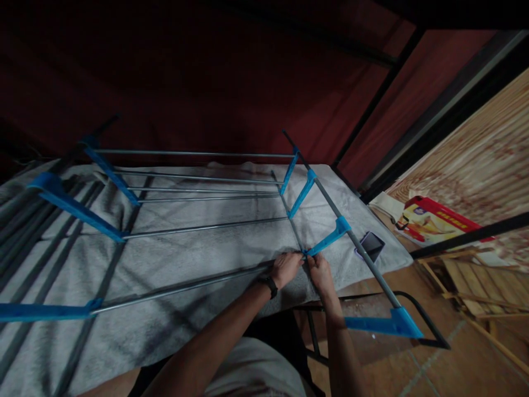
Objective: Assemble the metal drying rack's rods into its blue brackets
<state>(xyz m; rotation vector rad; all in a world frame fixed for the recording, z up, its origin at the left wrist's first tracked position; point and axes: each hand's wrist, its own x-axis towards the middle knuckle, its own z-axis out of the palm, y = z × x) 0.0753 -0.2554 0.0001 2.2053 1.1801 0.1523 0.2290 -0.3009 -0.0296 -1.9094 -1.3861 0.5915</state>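
Note:
A rack frame of grey metal tubes joined by blue plastic brackets stands on a bed. My left hand (286, 269), with a dark watch on the wrist, is closed around the right end of the nearest long metal tube (185, 289). Close beside it, my right hand (320, 272) pinches the lower end of a blue bracket (328, 241), where bracket and tube meet. The fingertips partly hide that joint. The bracket's upper end sits on a slanting side tube (366, 255). Another blue bracket (382, 325) hangs on that tube's near end, right of my forearm.
A grey blanket (206, 251) covers the bed. Loose tubes (45, 242) lie at the left. A phone (371, 246) rests near the bed's right edge. Beyond are a red and yellow box (438, 220) and a wooden folding chair (475, 284). Dark red cloth (185, 77) hangs behind.

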